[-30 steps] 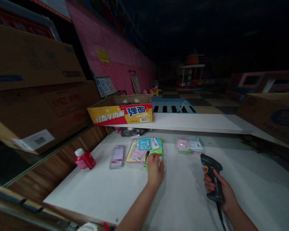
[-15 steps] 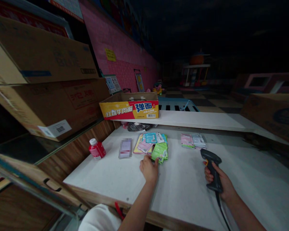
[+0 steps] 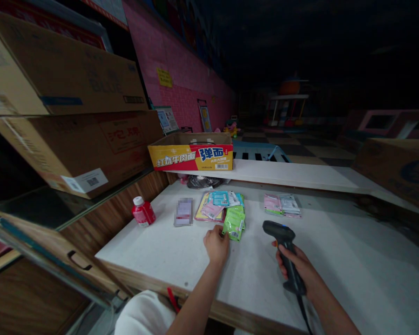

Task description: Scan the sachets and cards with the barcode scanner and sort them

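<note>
My right hand (image 3: 296, 265) is wrapped round the grip of a dark barcode scanner (image 3: 282, 239), with its head tipped toward the packets on the left and its cable trailing off the near side. My left hand (image 3: 216, 244) has its fingers closed at the lower left corner of a green packet (image 3: 234, 222), partly hiding that corner. The green packet lies at the right side of a loose pile with a blue packet (image 3: 219, 198) and a pink packet (image 3: 212, 211). Apart from these, a second group of pink and white packets (image 3: 282, 204) lies farther right.
A phone with a blurred screen (image 3: 184, 212) and a red bottle with a white cap (image 3: 144, 212) are at the left. An open noodle carton (image 3: 192, 156) stands on a raised white shelf (image 3: 286, 173). Large cardboard boxes (image 3: 77, 149) are stacked at left.
My right hand has brought the scanner left and slightly nearer, closer to the green packet. My left hand stays at the packet's corner. The view has shifted slightly.
</note>
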Demonstrator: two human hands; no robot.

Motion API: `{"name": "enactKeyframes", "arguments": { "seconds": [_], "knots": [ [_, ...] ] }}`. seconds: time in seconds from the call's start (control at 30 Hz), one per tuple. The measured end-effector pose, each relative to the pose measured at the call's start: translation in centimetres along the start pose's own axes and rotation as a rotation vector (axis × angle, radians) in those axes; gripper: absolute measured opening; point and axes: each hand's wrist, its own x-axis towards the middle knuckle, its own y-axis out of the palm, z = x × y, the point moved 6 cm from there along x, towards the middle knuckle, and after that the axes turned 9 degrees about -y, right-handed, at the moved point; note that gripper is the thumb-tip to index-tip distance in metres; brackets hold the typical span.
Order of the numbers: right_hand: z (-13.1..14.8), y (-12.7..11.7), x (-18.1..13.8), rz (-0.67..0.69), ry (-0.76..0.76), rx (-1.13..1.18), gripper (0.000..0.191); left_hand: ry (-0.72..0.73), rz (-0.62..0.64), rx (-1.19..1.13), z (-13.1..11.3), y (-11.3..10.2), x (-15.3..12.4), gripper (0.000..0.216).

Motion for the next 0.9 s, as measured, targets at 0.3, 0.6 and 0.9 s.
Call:
{"name": "enactKeyframes", "arguments": {
  "seconds": [0.3,0.6,0.9],
  "knots": [
    [1.2,2.1,-1.4,0.088,-0.026,-0.111,0.047,-0.141,0.108,-0.976,1.9,1.5,0.7,0.034],
    [0.7,5.6,-3.0,0.228,-0.037,-0.226,0.051,-0.170,-0.091,-0.917,2.9,0.3,0.5,0.030],
    [0.7,6.3,-3.2,0.250,-0.007,-0.191,0.044,-0.241,-0.141,-0.885,3.2,0.2,0.5,0.025]
  ]
}}
